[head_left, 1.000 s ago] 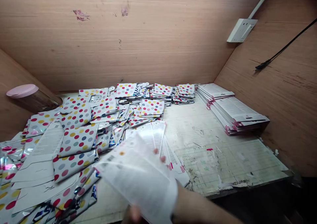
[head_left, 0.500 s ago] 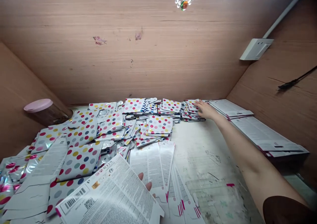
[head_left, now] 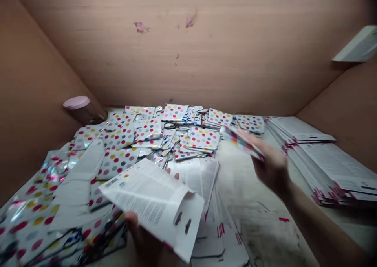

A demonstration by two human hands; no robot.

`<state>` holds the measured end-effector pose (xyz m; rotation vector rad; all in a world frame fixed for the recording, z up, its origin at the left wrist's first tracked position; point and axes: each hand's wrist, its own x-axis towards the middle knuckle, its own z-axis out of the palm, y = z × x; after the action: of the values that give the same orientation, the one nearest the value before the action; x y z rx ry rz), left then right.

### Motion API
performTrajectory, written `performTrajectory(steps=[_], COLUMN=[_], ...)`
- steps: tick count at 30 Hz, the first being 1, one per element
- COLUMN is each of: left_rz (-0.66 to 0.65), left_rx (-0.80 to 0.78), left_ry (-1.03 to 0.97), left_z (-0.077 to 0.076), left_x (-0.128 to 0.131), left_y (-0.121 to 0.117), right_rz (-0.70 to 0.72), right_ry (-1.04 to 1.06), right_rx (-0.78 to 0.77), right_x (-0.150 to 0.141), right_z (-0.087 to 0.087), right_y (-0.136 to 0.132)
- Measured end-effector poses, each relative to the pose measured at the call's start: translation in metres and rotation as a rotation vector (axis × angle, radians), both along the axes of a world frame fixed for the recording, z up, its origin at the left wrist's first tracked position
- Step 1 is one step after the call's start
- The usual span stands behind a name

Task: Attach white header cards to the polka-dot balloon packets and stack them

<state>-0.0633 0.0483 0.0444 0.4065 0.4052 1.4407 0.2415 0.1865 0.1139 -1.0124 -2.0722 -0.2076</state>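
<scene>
My left hand (head_left: pixel 145 239) grips a white printed card (head_left: pixel 153 202) with two hanger slots, held tilted low at the centre. My right hand (head_left: pixel 272 166), blurred by motion, is closed on a polka-dot packet (head_left: pixel 241 141) lifted above the worktop, right of centre. More polka-dot packets (head_left: pixel 203 138) lie in heaps across the back and left. Loose white printed cards (head_left: pixel 200 176) lie fanned on the worktop just beyond the held card.
A long stack of white printed cards (head_left: pixel 321 161) runs along the right wall. A jar with a pink lid (head_left: pixel 81 107) stands in the left back corner. Wooden walls close the bench on three sides; a white socket box (head_left: pixel 357 46) hangs at the upper right.
My right hand has drawn back from the far pile of packets, carrying one polka-dot packet with it. The left hand's card has tipped and shifted; the view has swung left and down.
</scene>
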Motion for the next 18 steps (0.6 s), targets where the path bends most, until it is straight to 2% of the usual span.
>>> performTrajectory(steps=[1,3,4,6,10,13,16,18], left_rz=[0.137,0.239,0.265,0.269,0.166,0.063,0.015,0.041], left_rx=[-0.036,-0.090,-0.108,-0.113,-0.047,-0.012,-0.015,-0.032], left_ry=[0.042,0.102,0.134,0.181,0.275,0.360,0.389,0.353], left_z=[0.008,0.022,0.028,0.035,0.029,0.021,0.020,0.025], left_x=[0.005,0.014,0.018,0.023,0.030,0.038,0.043,0.040], left_y=[0.000,0.003,0.005,0.005,-0.008,-0.021,-0.027,-0.024], right_rz=[0.119,0.296,0.330,0.291,0.100,0.046,0.056,0.155], right_ry=[-0.002,-0.123,-0.156,-0.237,-0.361,-0.426,-0.368,-0.251], right_rx=[0.000,-0.094,-0.067,-0.076,-0.115,-0.122,-0.249,-0.333], right_x=[-0.014,-0.036,-0.044,-0.058,-0.081,-0.103,-0.119,-0.115], right_z=[0.001,-0.002,-0.005,-0.014,-0.024,-0.022,-0.012,-0.004], right_y=[-0.040,-0.107,-0.131,-0.160,-0.165,-0.162,-0.168,-0.175])
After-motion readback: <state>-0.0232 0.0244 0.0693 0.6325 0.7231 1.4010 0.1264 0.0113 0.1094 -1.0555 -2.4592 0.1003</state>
